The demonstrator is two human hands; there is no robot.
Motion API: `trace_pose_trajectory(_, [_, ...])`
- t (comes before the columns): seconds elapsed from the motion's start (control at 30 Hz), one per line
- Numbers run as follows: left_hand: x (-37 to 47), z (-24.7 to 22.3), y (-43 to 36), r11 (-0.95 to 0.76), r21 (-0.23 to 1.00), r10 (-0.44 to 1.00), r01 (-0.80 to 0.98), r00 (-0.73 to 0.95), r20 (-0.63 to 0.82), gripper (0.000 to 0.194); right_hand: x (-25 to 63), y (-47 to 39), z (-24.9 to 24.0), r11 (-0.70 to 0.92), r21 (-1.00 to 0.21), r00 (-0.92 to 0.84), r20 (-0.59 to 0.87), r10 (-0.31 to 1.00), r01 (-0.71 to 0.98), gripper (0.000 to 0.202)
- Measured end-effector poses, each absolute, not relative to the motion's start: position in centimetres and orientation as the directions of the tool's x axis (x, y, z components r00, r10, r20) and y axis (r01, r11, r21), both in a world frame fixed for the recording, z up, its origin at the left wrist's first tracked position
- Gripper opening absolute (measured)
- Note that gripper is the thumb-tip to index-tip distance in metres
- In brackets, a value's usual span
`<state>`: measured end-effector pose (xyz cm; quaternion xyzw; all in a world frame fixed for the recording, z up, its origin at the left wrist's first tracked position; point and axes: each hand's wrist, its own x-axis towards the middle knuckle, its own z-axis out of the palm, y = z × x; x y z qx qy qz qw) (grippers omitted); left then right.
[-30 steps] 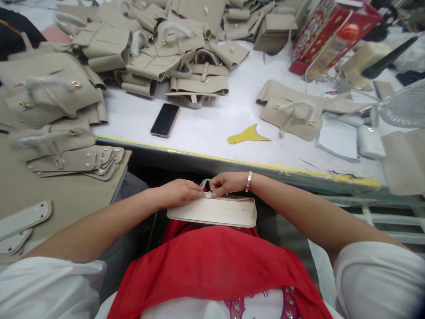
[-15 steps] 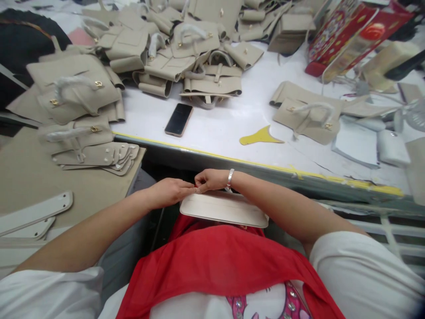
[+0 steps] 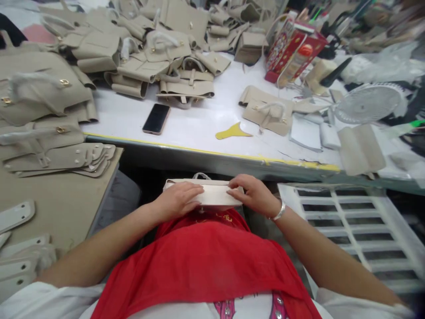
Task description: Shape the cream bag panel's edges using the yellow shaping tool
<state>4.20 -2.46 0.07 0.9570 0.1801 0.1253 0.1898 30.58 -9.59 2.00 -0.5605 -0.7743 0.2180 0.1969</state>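
Note:
A flat cream-white bag piece point(image 3: 215, 195) rests on my lap over red cloth, below the table edge. My left hand point(image 3: 177, 200) lies on its left part with fingers pressed down on it. My right hand point(image 3: 254, 195), with a silver bracelet at the wrist, grips its right end. A thin loop of white strap point(image 3: 201, 176) sticks up behind the piece.
A white table point(image 3: 199, 128) with a yellow-taped edge carries a black phone point(image 3: 156, 118), a yellow cut-out point(image 3: 232, 132), heaps of beige bags point(image 3: 159, 57), a red box point(image 3: 292, 51) and a small fan point(image 3: 368, 103). Beige flaps point(image 3: 63, 157) lie on a board at left. A white grille point(image 3: 348, 221) stands at right.
Both hands left the strap at the piece's top edge and spread apart onto its two ends. The piece turned more edge-on, and the camera swung right.

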Motion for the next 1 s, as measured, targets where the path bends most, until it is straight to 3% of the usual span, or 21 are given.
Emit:
trace_pose_trajectory(0.1, [5.9,-1.2,-4.9,-0.868,0.4,0.405,0.295,0.886,0.226,0.022,30.0,-13.8,0.4,0.36,-0.449,-0.297,0.207,0.932,0.818,0.017])
trace_pose_trajectory(0.37, [6.0,-3.1,-6.4,-0.909,0.314,0.392,0.275,0.819,0.418,0.015,28.3,-17.1,-2.5,0.298,-0.288,-0.149,0.445,0.883,0.91,0.008])
trace_pose_trajectory(0.7, [7.0,-2.5,-6.4,-0.924,0.186,0.382,0.335,0.841,0.384,0.015,27.7,-16.2,-3.4,0.258,-0.191,-0.128,0.512,0.849,0.947,0.004])
trace_pose_trajectory(0.9, [7.7,-1.8,-6.3,-0.954,0.057,0.292,0.295,0.867,0.404,0.015,27.3,-16.2,-4.0,0.272,-0.131,-0.158,0.551,0.819,0.953,0.003])
trace_pose_trajectory(1.0, [7.6,-2.0,-6.1,-0.958,0.073,0.281,0.278,0.857,0.432,0.014,27.5,-16.5,-4.0,0.276,-0.143,-0.15,0.567,0.81,0.95,0.003])
